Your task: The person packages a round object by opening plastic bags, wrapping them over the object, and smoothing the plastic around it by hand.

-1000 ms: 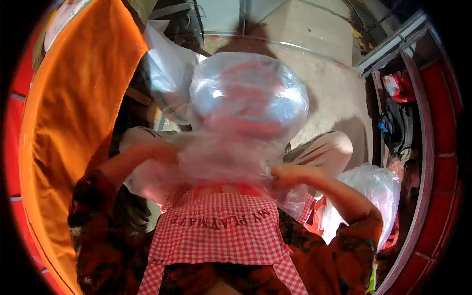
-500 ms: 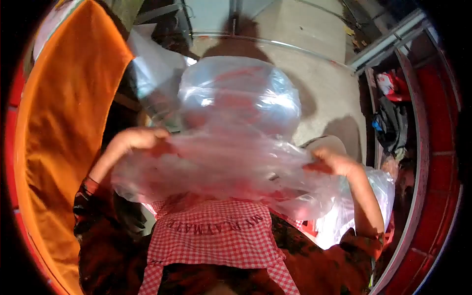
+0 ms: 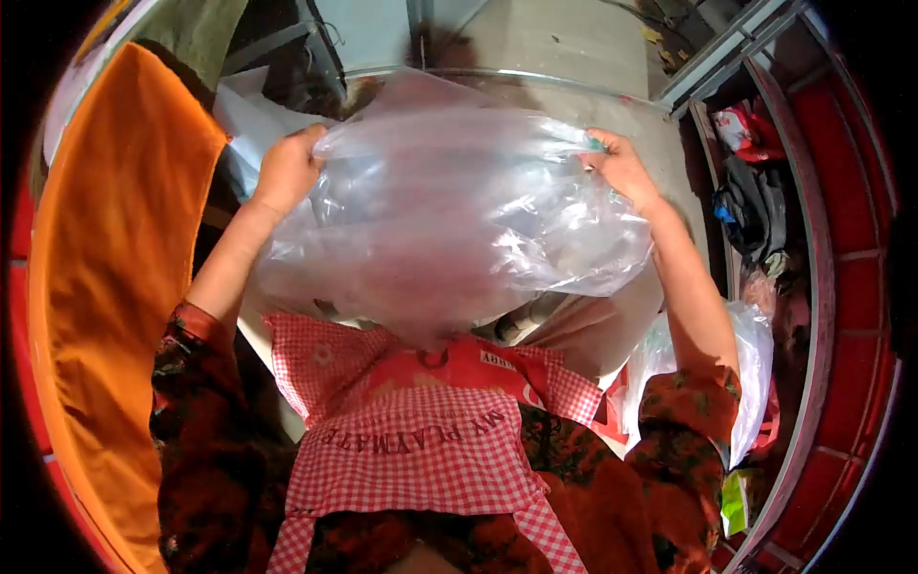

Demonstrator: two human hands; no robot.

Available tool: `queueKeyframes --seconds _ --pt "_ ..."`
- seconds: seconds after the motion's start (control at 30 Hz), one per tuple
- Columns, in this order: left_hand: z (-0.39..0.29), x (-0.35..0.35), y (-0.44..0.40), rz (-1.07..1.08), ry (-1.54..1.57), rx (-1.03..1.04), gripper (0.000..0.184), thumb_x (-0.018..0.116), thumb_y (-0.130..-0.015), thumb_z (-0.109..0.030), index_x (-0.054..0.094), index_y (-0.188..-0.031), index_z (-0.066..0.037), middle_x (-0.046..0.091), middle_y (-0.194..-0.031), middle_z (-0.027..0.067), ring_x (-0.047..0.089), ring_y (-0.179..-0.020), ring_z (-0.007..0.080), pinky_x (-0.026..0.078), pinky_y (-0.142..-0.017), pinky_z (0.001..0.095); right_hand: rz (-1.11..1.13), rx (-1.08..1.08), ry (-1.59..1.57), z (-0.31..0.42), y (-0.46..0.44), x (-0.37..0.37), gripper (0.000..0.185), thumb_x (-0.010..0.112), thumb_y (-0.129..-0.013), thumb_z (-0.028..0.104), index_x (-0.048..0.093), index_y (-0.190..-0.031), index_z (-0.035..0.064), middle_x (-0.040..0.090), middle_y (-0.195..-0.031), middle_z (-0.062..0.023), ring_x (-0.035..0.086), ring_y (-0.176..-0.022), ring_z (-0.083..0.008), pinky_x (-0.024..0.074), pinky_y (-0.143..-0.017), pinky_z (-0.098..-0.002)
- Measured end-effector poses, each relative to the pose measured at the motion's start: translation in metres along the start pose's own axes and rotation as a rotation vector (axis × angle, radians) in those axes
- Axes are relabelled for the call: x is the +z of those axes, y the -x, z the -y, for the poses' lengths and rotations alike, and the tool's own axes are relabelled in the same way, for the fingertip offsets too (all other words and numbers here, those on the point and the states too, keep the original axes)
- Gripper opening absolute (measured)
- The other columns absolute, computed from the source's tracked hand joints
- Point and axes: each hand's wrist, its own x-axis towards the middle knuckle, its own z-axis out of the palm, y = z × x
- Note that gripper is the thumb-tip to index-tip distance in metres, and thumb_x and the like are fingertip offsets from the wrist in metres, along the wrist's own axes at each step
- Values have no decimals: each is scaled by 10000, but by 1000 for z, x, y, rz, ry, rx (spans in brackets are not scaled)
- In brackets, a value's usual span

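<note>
A large clear plastic bag (image 3: 430, 210) is stretched out in front of my red checked apron (image 3: 411, 459). My left hand (image 3: 290, 170) pinches its upper left edge. At the upper right corner, my right hand (image 3: 620, 167) has its fingers closed on the plastic, with a bit of green showing near the fingertips. Between the hands the film hangs down in shiny, crumpled folds towards my lap. Its far edge rises to a peak above the hands.
Orange cloth (image 3: 129, 287) covers the left side. A shelf on the right holds a black bag (image 3: 755, 215) and a red and white packet (image 3: 748, 132). Another clear plastic bag (image 3: 751, 373) stands by my right arm, near a red brick wall (image 3: 861, 383).
Both hands have moved up and away from my body, carrying the bag's edge with them. The puffed-up far part has flattened, and more of the apron shows below.
</note>
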Motion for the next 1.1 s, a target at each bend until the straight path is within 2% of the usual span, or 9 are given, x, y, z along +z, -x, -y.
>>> queueKeyframes --seconds 0.13,0.33,0.37,0.47,0.67,0.8,0.87,0.97,1.1 --pt "-18 -4 -8 -68 -207 -106 333 631 -784 -47 596 -1114 -74 650 -1046 187 613 -918 416 508 -785 469 38 7 -45 -2 0 13 315 748 -822 135 671 -1081 -28 692 -900 -38 615 -812 -99 499 -730 -256" --pt "-12 -13 -34 -349 -141 128 304 579 -788 1 572 -1093 -7 616 -1092 193 582 -946 430 493 -810 453 26 -43 -155 -6 -3 22 303 758 -813 94 663 -1079 -13 698 -912 -49 628 -787 -103 522 -692 -269" --pt "1 -7 -38 -367 -96 168 293 553 -824 -5 560 -1117 -8 604 -1146 186 619 -953 355 493 -814 416 45 -22 -242 -2 0 20 302 753 -818 93 658 -1087 -6 696 -912 -46 630 -783 -103 521 -690 -267" --pt "6 -13 -40 -15 348 -106 370 537 -874 -39 530 -1241 -2 593 -1231 167 624 -971 254 492 -823 384 138 25 -447 12 8 15 319 747 -825 102 641 -1113 13 689 -918 -38 633 -776 -102 520 -692 -259" --pt "-5 -40 11 132 791 -273 600 617 -867 -112 410 -1420 -5 552 -1306 89 518 -1172 206 427 -976 321 373 125 -313 28 71 4 415 776 -794 197 624 -1139 24 672 -930 -27 618 -785 -105 509 -692 -257" --pt "-19 -84 28 786 583 -81 638 734 -775 -166 496 -1348 -19 576 -1307 110 527 -1195 222 424 -993 350 834 -76 184 19 105 13 479 798 -750 292 651 -1118 22 680 -906 -27 613 -798 -116 509 -672 -314" --pt "-15 -76 35 1092 144 -7 512 757 -760 -173 592 -1219 -18 637 -1193 145 584 -1105 234 457 -933 355 1162 225 444 13 121 36 429 779 -764 319 674 -1073 40 699 -906 -37 614 -809 -117 504 -725 -329" --pt "3 -50 72 1122 67 -9 420 761 -788 -146 633 -1169 -24 682 -1106 90 598 -1016 195 480 -895 363 1328 153 562 14 146 65 401 760 -785 327 680 -1059 47 703 -867 -30 603 -794 -114 498 -721 -334" --pt "22 -33 47 983 493 -202 262 641 -895 -123 628 -1136 -22 664 -988 32 584 -931 143 485 -855 301 772 102 247 -8 107 41 351 733 -831 308 686 -1046 35 694 -840 -17 605 -766 -119 502 -715 -317"
